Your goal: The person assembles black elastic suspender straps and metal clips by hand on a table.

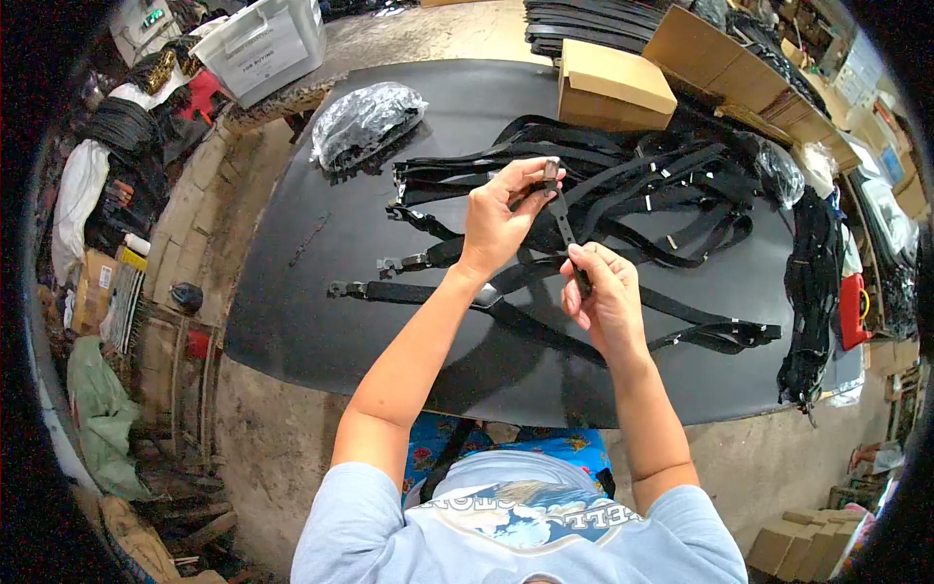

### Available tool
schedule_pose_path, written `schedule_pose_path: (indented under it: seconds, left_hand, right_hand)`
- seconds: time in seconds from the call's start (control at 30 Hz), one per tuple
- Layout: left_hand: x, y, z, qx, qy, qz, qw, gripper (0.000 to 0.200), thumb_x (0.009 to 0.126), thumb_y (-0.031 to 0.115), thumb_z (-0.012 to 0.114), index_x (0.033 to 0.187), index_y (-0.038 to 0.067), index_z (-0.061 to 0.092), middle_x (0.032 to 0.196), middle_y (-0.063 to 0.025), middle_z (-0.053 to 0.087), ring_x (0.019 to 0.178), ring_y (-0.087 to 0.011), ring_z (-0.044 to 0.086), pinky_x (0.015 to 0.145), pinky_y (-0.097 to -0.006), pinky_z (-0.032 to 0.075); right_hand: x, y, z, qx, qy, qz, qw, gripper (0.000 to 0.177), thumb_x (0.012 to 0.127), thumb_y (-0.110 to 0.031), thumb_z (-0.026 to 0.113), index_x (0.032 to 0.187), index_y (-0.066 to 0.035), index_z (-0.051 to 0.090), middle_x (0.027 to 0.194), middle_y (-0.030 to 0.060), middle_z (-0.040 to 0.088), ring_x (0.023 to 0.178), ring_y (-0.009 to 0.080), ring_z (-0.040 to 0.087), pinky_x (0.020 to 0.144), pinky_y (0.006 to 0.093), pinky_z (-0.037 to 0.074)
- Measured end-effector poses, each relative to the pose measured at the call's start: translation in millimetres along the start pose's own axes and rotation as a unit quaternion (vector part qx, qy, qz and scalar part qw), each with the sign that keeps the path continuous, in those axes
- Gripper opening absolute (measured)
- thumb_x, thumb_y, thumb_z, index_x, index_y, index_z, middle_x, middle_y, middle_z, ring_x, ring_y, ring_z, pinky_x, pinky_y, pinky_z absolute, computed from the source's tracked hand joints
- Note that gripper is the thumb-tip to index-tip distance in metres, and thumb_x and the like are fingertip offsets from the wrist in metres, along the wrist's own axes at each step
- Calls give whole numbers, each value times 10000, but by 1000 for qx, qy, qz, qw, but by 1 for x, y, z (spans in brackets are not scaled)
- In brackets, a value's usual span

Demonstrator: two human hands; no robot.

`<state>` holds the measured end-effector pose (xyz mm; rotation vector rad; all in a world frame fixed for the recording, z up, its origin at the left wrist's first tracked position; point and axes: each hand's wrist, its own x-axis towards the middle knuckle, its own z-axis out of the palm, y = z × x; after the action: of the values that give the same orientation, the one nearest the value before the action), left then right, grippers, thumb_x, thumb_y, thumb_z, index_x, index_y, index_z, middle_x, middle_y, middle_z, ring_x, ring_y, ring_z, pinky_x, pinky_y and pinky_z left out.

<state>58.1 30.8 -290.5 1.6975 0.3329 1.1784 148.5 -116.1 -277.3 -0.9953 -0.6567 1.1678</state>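
Observation:
My left hand (498, 219) is closed, pinching the upper end of a short black strap (564, 228) by its metal clip (552, 169). Lower and to the right, my right hand (605, 284) grips the same strap's lower end between thumb and fingers. The strap slants between both hands, above the black tabletop (321, 336). Beneath them lie black suspenders (404, 292) with clips at their ends, one showing a joining piece where its straps meet. Behind my hands is a larger pile of black straps (671, 185) with small metal fittings. My fingers partly hide the held ends.
At the table's back stands a cardboard box (618, 88), beside a larger open carton (730, 73). A clear plastic bag (370, 125) with dark contents lies back left. Black straps hang in a bundle (809, 292) at the right edge. A white bin (265, 54) stands beyond the table.

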Motion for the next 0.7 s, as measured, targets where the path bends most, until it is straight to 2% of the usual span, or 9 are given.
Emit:
schedule_pose_path:
  seconds: [0.2,0.3,0.4,0.47,0.5,0.53,0.6,0.63,0.7]
  left_hand:
    - [-9,7,7,85,-23,18,996,357,830,-73,614,1174,21,636,1086,-91,696,993,-157,664,874,-281,519]
    - [-13,3,12,111,-55,79,989,317,827,-47,626,1126,47,671,1039,-95,710,944,-165,683,819,-281,532]
    - [-12,7,7,137,-59,69,986,333,817,-57,619,1131,42,667,1023,-94,713,932,-168,686,814,-276,531]
    - [-12,9,2,171,-66,49,982,336,817,-72,595,1131,27,661,1023,-97,712,940,-163,682,820,-273,525]
    - [-11,6,0,150,-66,38,986,333,823,-74,584,1132,22,659,1026,-100,711,944,-158,678,827,-272,521]
    - [-11,5,-1,129,-66,27,989,330,828,-75,573,1133,17,657,1028,-103,709,948,-153,675,834,-271,516]
    - [-10,9,-2,118,-75,16,990,320,835,-63,570,1134,13,656,1030,-103,708,952,-142,669,846,-269,510]
    - [-10,8,-2,113,-80,10,990,314,840,-58,566,1133,10,655,1030,-101,708,953,-140,667,846,-267,509]
    - [-10,7,0,112,-89,10,990,289,853,-46,558,1120,-1,657,1022,-94,710,948,-138,665,842,-265,508]
  right_hand:
    - [7,2,5,10,33,-17,999,259,957,-238,547,781,-51,579,510,35,543,337,70,405,329,194,287]
    - [23,4,4,15,37,-39,998,253,960,-245,546,822,-39,595,529,42,553,375,75,448,358,204,323]
    - [29,1,-2,4,11,-42,999,257,965,-256,543,881,-25,618,572,54,577,418,89,498,394,221,376]
    - [26,-2,-1,-53,41,-60,996,292,978,-274,519,936,-6,628,626,60,602,471,99,532,452,228,427]
    - [22,-2,-2,-142,71,-140,977,282,987,-246,505,1015,6,628,691,48,627,554,106,564,539,236,472]
    - [17,0,0,-250,118,-235,932,183,924,-100,588,1078,-6,619,846,68,638,654,117,590,613,247,492]
    - [13,2,-1,-386,131,-414,814,326,807,58,655,1119,-28,612,1021,95,607,747,135,611,685,268,507]
    - [12,4,-3,-420,99,-466,773,440,730,117,680,1136,-36,608,1121,118,563,800,151,620,729,287,514]
    - [11,6,-4,-452,81,-507,730,367,737,86,700,1078,-34,633,1064,119,604,819,213,634,749,310,522]
